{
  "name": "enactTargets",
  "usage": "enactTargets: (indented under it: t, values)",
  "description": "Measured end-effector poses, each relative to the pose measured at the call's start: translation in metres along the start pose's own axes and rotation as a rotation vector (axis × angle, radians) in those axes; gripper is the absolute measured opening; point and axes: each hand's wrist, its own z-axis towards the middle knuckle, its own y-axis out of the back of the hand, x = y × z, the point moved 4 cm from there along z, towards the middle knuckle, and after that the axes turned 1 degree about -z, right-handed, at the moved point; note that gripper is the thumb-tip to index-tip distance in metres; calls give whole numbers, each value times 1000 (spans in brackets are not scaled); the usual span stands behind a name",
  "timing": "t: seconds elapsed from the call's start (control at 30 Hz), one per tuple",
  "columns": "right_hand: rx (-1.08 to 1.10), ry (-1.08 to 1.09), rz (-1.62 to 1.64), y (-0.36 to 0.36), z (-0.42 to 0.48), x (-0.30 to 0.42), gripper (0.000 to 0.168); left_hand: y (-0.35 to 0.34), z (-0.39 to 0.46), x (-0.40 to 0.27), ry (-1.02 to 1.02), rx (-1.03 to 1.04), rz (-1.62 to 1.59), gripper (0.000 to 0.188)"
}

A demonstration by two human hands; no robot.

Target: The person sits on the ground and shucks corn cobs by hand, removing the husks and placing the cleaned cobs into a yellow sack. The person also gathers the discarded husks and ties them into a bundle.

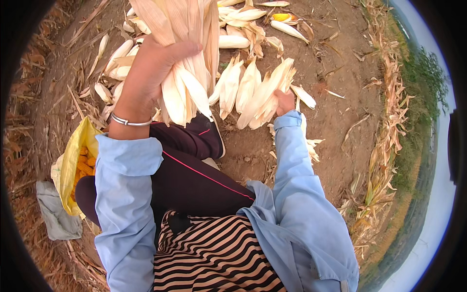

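My left hand [155, 69], with a silver bangle at the wrist, is raised high in front of me. Its fingers and thumb are wrapped around a thick bundle of dry corn husks [180, 89], whose pale ends hang below the fist. Lower and further right, my right hand [285, 102] grasps another bunch of dry husks [264, 98] close to the ground; most of its fingers are hidden behind that bunch. Between the two hands, several pale husks [230, 87] lie side by side on the soil.
Unhusked corn ears [233, 41] are heaped beyond my hands, near one bared yellow cob [281, 17]. At my left knee stands a yellow sack [71, 164] holding husked orange cobs [84, 168], beside a grey cloth [58, 211]. Dry stalks [383, 146] line the right side.
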Motion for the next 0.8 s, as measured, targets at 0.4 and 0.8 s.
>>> enactTargets:
  t: [0.4, 0.8]
  values:
    - [-535, 664, -899, -43, -42, 100, 40, -12, 12, 39, 89, 20, 80, 55]
    - [415, 606, -45, -143, -136, 129, 37, -61, -10, 44, 137, 343, 33, 72]
